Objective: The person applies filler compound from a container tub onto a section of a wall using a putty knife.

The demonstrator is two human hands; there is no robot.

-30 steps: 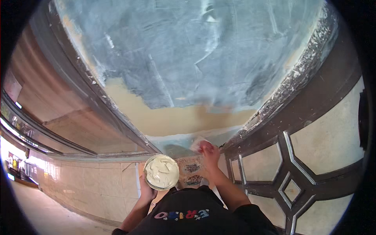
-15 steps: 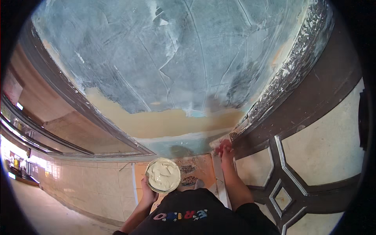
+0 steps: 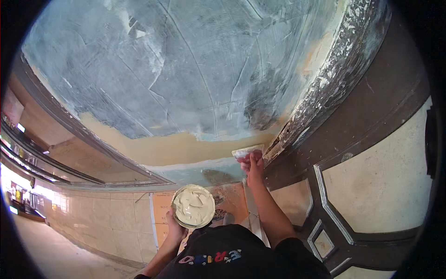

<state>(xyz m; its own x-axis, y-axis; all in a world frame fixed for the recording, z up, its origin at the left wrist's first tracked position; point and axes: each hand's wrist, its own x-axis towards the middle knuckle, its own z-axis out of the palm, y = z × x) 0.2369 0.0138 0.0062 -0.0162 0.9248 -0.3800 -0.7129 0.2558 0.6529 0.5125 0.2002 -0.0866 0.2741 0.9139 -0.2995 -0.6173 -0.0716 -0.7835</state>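
Observation:
My left hand (image 3: 176, 222) is closed on the side of a round tub of creamy off-white paste (image 3: 193, 207), held level in front of my dark shirt. My right hand (image 3: 253, 169) grips a wide putty knife (image 3: 246, 151) with a pale, smeared blade and a red part under the fingers. The blade is at the beige band (image 3: 176, 146) low on the wall (image 3: 176, 69), near its right edge; I cannot tell whether it touches. Above that band the wall is patchy blue-grey with ridges and scratches; below it runs a pale blue strip (image 3: 195, 174).
A dark door frame (image 3: 353, 116) and panelled door (image 3: 371, 190) stand right; another frame (image 3: 102, 142) borders the wall left. An orange cardboard sheet (image 3: 227, 197) lies below, with part of a foot on it. Beige tiles (image 3: 102, 209) and a bright room beyond are at left.
My right hand went out toward the right edge, then came up and slightly left with the knife. The view has shifted, moving the wall leftward. My left hand still holds the tub.

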